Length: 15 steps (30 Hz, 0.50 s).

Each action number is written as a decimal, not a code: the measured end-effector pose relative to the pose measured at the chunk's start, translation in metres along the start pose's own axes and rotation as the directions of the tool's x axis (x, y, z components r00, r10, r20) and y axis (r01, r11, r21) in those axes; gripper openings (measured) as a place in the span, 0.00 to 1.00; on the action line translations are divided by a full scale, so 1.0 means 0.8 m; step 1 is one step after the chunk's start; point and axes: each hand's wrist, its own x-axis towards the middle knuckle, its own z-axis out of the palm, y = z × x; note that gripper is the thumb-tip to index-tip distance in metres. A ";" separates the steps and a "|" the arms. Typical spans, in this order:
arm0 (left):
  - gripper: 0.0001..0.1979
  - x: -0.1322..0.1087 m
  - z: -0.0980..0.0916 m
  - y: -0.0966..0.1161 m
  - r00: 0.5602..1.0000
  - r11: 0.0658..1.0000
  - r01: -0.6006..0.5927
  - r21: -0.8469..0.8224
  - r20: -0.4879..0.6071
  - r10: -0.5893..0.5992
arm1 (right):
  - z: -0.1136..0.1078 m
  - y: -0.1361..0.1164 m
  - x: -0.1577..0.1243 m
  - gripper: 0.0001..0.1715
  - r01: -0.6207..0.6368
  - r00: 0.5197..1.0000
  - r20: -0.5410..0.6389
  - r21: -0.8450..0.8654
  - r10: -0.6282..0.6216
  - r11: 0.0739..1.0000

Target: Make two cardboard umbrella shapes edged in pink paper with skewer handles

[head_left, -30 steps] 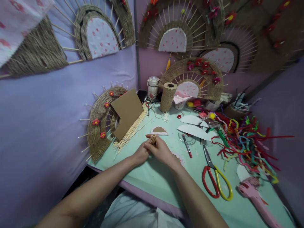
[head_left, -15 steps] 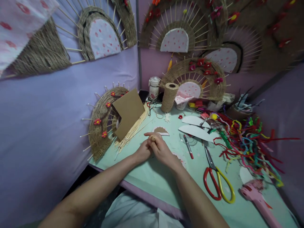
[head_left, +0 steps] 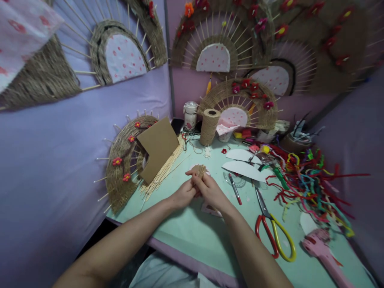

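Note:
Both my hands meet over the middle of the mint-green table. My right hand is closed round a small bundle of thin wooden sticks, whose ends poke up above the fingers. My left hand is closed against the lower part of the same bundle. Just behind the sticks lies a small half-round piece of card, mostly hidden. A loose pile of long sticks lies to the left, beside a brown cardboard sheet.
A twine-woven fan leans at the table's left edge. A twine spool and a jar stand at the back. Right of my hands lie a pen, red-and-yellow scissors, white paper cut-outs, pipe cleaners and a pink glue gun.
The stick bundle has tilted up so its ends fan out above my right hand. Both hands shifted slightly toward the half-round card; the view dipped a little.

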 end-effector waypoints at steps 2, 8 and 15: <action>0.17 0.014 0.013 0.012 0.997 0.985 0.059 -0.165 0.059 -0.050 | -0.015 -0.012 0.003 0.18 -0.021 0.998 -0.052 0.054 0.024 0.998; 0.24 0.065 0.049 0.033 0.967 0.854 0.226 -0.468 0.216 -0.138 | -0.067 -0.005 0.009 0.18 0.122 0.907 -0.399 -0.053 -0.134 0.991; 0.25 0.080 0.058 0.001 0.942 0.811 0.304 -0.500 0.284 -0.178 | -0.083 0.029 -0.002 0.07 0.106 0.705 -0.643 -0.322 -0.299 0.941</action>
